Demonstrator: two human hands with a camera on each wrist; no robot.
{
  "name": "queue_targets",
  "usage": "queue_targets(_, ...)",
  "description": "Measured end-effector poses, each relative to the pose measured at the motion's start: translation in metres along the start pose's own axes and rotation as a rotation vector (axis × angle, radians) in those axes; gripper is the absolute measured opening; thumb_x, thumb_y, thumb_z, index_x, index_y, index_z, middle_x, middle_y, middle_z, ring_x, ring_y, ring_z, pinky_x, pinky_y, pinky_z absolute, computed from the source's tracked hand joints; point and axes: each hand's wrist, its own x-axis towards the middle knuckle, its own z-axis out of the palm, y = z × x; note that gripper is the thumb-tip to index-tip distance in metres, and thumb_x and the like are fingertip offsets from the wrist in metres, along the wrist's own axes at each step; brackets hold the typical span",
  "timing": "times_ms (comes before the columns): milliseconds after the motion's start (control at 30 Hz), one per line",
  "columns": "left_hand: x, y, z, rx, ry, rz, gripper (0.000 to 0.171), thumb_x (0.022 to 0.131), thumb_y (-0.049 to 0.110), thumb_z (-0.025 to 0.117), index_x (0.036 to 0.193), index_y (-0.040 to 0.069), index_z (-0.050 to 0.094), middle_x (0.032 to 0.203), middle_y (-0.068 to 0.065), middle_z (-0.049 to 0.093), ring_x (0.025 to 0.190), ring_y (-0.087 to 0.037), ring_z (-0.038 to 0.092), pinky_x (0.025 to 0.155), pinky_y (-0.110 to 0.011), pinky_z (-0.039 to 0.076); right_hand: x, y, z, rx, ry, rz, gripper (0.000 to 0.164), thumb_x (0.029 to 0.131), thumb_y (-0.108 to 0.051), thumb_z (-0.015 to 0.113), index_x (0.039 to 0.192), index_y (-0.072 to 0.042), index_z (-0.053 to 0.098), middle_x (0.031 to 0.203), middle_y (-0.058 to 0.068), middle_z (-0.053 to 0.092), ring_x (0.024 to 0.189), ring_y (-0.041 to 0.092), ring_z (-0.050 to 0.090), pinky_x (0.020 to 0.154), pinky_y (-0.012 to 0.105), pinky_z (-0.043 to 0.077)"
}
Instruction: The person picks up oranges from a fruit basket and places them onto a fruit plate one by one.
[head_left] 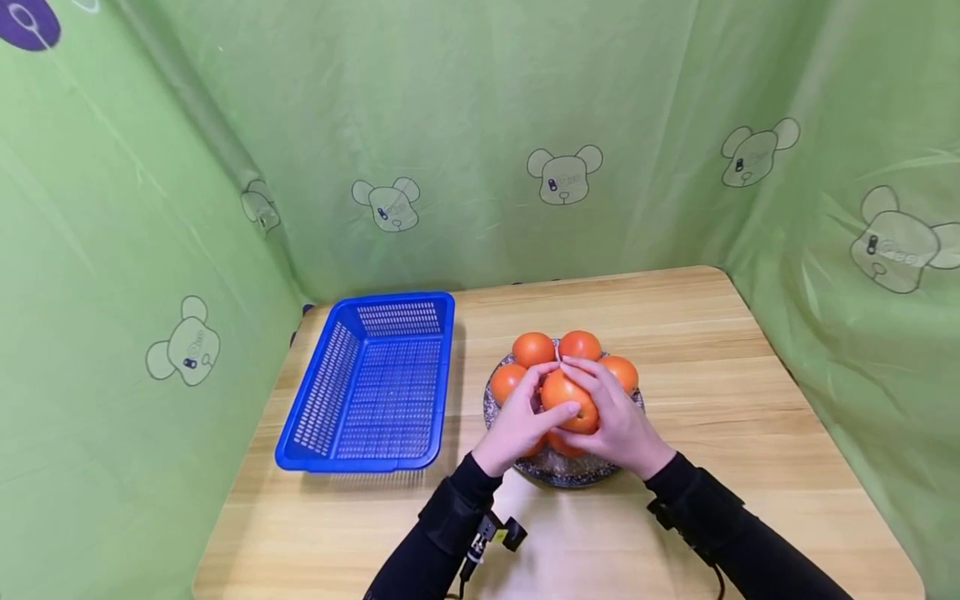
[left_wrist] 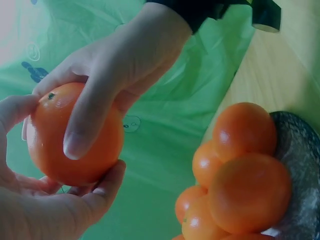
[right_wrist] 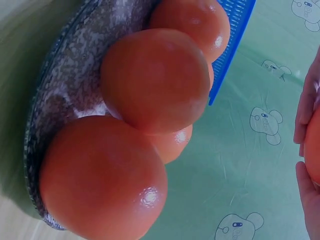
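Both hands hold one orange (head_left: pixel 562 393) between them, over a speckled grey bowl (head_left: pixel 573 481). My left hand (head_left: pixel 516 429) grips it from the left, the thumb lying across its near side. From the right, my right hand (head_left: pixel 628 429) curls round it with fingers over the top and thumb below. In the left wrist view the held orange (left_wrist: pixel 50 135) shows its small green stem mark and appears apart from the pile. Several more oranges (head_left: pixel 533 348) fill the bowl; those under the hands are partly hidden.
A blue plastic basket (head_left: pixel 447 375) with perforated sides stands to the left of the bowl, with nothing inside. Both are on a light wooden table (head_left: pixel 697 333). Green cloth (head_left: pixel 480 125) with bear heads hangs round the back and sides.
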Motion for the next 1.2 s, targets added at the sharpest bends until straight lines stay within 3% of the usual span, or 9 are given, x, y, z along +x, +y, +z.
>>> queue_targets(67,-0.001,-0.002,-0.001,0.041,0.004,0.007,0.046,0.089,0.009,0.055,0.131,0.000,0.037,0.125,-0.015,0.048,0.107,-0.021,0.054,0.086,-0.026,0.046,-0.002,0.001,0.000,-0.006,-0.002,0.004,0.069,0.075,-0.039,0.070,0.126,0.003,0.048,0.126,0.022,0.047,0.113,0.031,0.047,0.100,0.023,0.032)
queue_targets(167,-0.003,-0.002,-0.006,0.195,0.039,0.027,0.038,0.092,0.010,0.050,0.128,-0.001,0.042,0.119,-0.018,0.054,0.104,-0.026,0.057,0.085,-0.028,0.047,-0.004,0.003,-0.002,-0.010,0.000,0.035,0.067,0.073,-0.037,0.071,0.125,0.000,0.050,0.126,0.020,0.047,0.111,0.030,0.048,0.098,0.022,0.033)
queue_targets(400,0.009,-0.042,-0.042,0.853,0.232,0.114,0.028,0.090,0.028,0.050,0.111,0.012,0.060,0.100,-0.002,0.064,0.092,-0.015,0.061,0.078,-0.030,0.049,-0.012,0.010,-0.014,0.012,0.005,0.106,0.067,0.072,-0.034,0.073,0.124,0.002,0.050,0.125,0.021,0.047,0.114,0.030,0.047,0.100,0.020,0.033)
queue_targets(467,0.011,-0.044,-0.051,1.031,0.293,0.097,0.027,0.089,0.029,0.050,0.107,0.013,0.063,0.100,-0.002,0.064,0.091,-0.019,0.062,0.076,-0.034,0.049,-0.014,0.011,-0.016,0.013,0.006,0.124,0.067,0.073,-0.035,0.072,0.125,0.001,0.050,0.126,0.020,0.047,0.114,0.030,0.047,0.100,0.021,0.033)
queue_targets(567,0.013,-0.050,-0.060,1.206,0.366,0.048,0.022,0.086,0.028,0.053,0.096,0.013,0.066,0.096,-0.003,0.066,0.086,-0.023,0.064,0.070,-0.038,0.049,-0.017,0.012,-0.019,0.002,-0.001,0.152,0.067,0.074,-0.038,0.071,0.125,0.000,0.050,0.127,0.018,0.046,0.114,0.030,0.047,0.100,0.020,0.032)
queue_targets(733,0.013,-0.067,-0.067,1.317,0.408,-0.050,0.014,0.083,0.025,0.058,0.083,0.012,0.064,0.084,-0.006,0.066,0.074,-0.027,0.064,0.057,-0.041,0.048,-0.021,0.014,-0.020,-0.018,-0.008,0.161,0.067,0.072,-0.037,0.072,0.125,-0.001,0.050,0.128,0.017,0.046,0.113,0.029,0.048,0.100,0.019,0.032)
queue_targets(867,0.013,-0.081,-0.070,1.341,0.397,-0.118,0.017,0.083,0.025,0.058,0.086,0.010,0.065,0.084,-0.007,0.066,0.072,-0.027,0.064,0.054,-0.041,0.048,-0.023,0.017,-0.021,-0.036,-0.011,0.159,0.068,0.071,-0.034,0.073,0.126,-0.001,0.050,0.127,0.017,0.047,0.112,0.029,0.049,0.100,0.018,0.032)
queue_targets(1000,0.014,-0.089,-0.072,1.355,0.399,-0.136,0.019,0.083,0.025,0.057,0.088,0.010,0.065,0.083,-0.007,0.065,0.071,-0.027,0.064,0.053,-0.041,0.047,-0.023,0.019,-0.023,-0.072,-0.047,0.197,0.072,0.067,-0.031,0.076,0.128,-0.005,0.049,0.129,0.015,0.046,0.113,0.027,0.048,0.099,0.018,0.033)
queue_targets(1200,0.016,-0.092,-0.074,1.357,0.403,-0.155,0.016,0.082,0.025,0.057,0.086,0.012,0.064,0.082,-0.006,0.065,0.070,-0.026,0.063,0.052,-0.041,0.047,-0.017,0.021,-0.030,-0.165,-0.152,0.292,0.076,0.064,-0.032,0.078,0.131,-0.012,0.047,0.129,0.008,0.045,0.111,0.022,0.049,0.087,0.036,0.046)
